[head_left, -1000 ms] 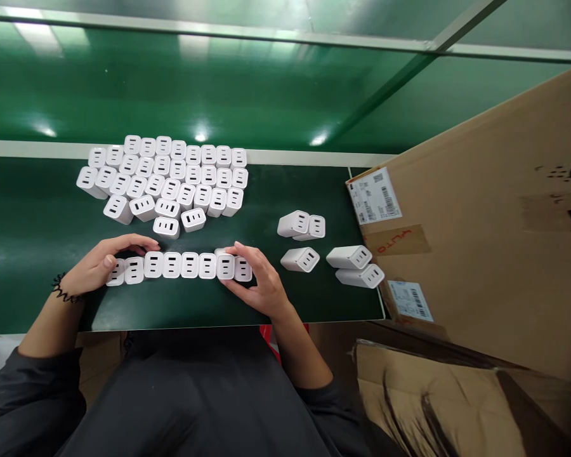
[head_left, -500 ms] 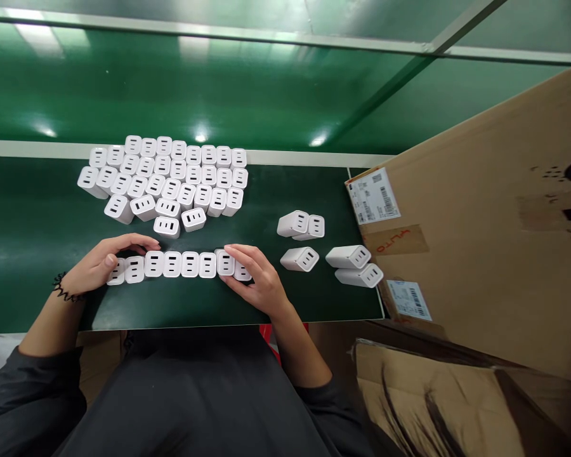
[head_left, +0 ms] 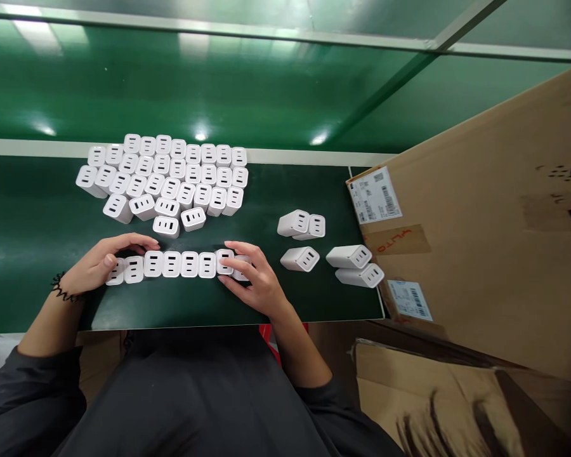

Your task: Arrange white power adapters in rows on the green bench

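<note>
A single row of white multi-port chargers (head_left: 172, 264) stands upright on the green table, ports facing up. My left hand (head_left: 92, 261) curls around the row's left end, its thumb against the last charger (head_left: 115, 273) and its fingers along the far side. At the other end, my right hand (head_left: 258, 279) spans the last two chargers, thumb on the near side and index finger on the far side. Another of its fingers crosses the top of the charger (head_left: 224, 261) there. The end charger (head_left: 240, 269) is partly hidden by these fingers.
Beyond the row stands a block of several upright chargers (head_left: 162, 166), a few turned askew in front. More chargers (head_left: 299, 259) lie on their sides at the right. A large cardboard box (head_left: 480, 254) borders the table's right edge; an open carton (head_left: 433, 381) sits below.
The fingers of my right hand have shifted and spread over the row's right end, one now lying across a charger top. My left hand and the other chargers look the same.
</note>
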The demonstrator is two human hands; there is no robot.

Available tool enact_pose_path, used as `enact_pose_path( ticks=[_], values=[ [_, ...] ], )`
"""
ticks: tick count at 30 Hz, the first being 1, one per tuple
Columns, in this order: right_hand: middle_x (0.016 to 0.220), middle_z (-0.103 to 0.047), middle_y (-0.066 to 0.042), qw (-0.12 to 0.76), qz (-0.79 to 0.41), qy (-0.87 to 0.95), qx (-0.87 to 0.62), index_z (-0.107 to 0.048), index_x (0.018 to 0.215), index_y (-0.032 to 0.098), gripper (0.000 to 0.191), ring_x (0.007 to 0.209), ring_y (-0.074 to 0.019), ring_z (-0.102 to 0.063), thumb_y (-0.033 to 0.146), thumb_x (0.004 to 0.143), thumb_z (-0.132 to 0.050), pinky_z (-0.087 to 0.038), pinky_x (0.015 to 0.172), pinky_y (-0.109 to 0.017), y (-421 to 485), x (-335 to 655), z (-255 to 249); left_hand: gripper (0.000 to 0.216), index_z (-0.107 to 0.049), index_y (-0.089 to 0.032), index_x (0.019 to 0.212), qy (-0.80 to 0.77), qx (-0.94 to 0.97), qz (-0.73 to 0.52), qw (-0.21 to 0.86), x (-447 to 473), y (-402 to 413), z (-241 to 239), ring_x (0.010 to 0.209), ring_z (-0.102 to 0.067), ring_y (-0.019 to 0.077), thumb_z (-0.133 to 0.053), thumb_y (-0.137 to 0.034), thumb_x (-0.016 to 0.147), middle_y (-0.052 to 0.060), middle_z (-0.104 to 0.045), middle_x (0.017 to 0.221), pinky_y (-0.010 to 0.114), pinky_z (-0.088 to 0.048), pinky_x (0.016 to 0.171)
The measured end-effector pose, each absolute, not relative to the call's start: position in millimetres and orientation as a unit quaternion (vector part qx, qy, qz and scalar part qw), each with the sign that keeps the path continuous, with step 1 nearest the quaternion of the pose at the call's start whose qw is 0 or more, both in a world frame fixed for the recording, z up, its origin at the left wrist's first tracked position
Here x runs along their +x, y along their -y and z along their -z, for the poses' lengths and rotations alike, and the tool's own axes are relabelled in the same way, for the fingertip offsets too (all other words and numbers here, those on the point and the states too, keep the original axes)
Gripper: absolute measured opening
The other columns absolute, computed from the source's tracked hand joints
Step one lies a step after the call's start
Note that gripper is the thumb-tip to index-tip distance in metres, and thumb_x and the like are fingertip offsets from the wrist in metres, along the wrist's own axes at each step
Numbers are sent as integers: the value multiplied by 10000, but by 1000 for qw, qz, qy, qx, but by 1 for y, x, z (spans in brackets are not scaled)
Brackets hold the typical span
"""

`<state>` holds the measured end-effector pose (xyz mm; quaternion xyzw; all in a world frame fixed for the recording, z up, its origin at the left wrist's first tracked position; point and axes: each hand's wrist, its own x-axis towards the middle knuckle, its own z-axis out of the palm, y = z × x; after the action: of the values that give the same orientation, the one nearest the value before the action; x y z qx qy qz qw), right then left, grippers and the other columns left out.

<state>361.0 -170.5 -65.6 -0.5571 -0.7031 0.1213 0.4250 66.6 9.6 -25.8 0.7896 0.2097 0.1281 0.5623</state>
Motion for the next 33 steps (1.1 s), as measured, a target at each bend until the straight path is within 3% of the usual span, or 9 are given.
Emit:
enact_pose_path(
  ticks=[12, 18, 24, 29, 33],
  values=[
    [1303, -589, -93, 435, -139, 710, -536, -620, 942, 259, 122, 1159, -226, -603, 140, 920, -612, -575, 912, -424, 169, 359, 61, 738, -603, -235, 1309, -209, 801, -117, 548, 65, -11, 25, 1094, -642, 282, -291, -767, 905, 126, -672, 1232, 370, -544, 916],
    [1303, -603, -123, 465, -170, 692, -526, -513, 1092, 256, 262, 1171, -238, -607, 135, 895, -638, -549, 949, -460, 169, 358, 63, 709, -608, -253, 1306, -208, 802, -121, 547, 67, -10, 23, 1083, -652, 274, -304, -757, 909, 119, -680, 1219, 358, -550, 908],
    [1319, -594, -113, 452, -179, 688, -539, -500, 1156, 278, 311, 1171, -238, -612, 154, 902, -630, -553, 950, -459, 171, 357, 60, 728, -611, -232, 1303, -209, 800, -121, 550, 66, -10, 24, 1088, -649, 274, -303, -760, 908, 134, -677, 1223, 356, -547, 911],
    [1397, -537, -129, 440, -209, 692, -532, -403, 1400, 291, 562, 1267, -264, -558, 195, 896, -631, -531, 1011, -484, 172, 360, 58, 744, -613, -224, 1297, -209, 800, -119, 550, 66, -10, 23, 1071, -655, 269, -293, -769, 903, 134, -679, 1223, 348, -547, 909],
    [1431, -509, -131, 455, -219, 689, -519, -353, 1461, 292, 644, 1310, -268, -528, 202, 889, -633, -508, 1057, -493, 173, 364, 56, 771, -591, -214, 1320, -200, 807, -110, 545, 64, -13, 25, 1088, -646, 274, -272, -775, 898, 133, -665, 1248, 339, -551, 906]
  ],
)
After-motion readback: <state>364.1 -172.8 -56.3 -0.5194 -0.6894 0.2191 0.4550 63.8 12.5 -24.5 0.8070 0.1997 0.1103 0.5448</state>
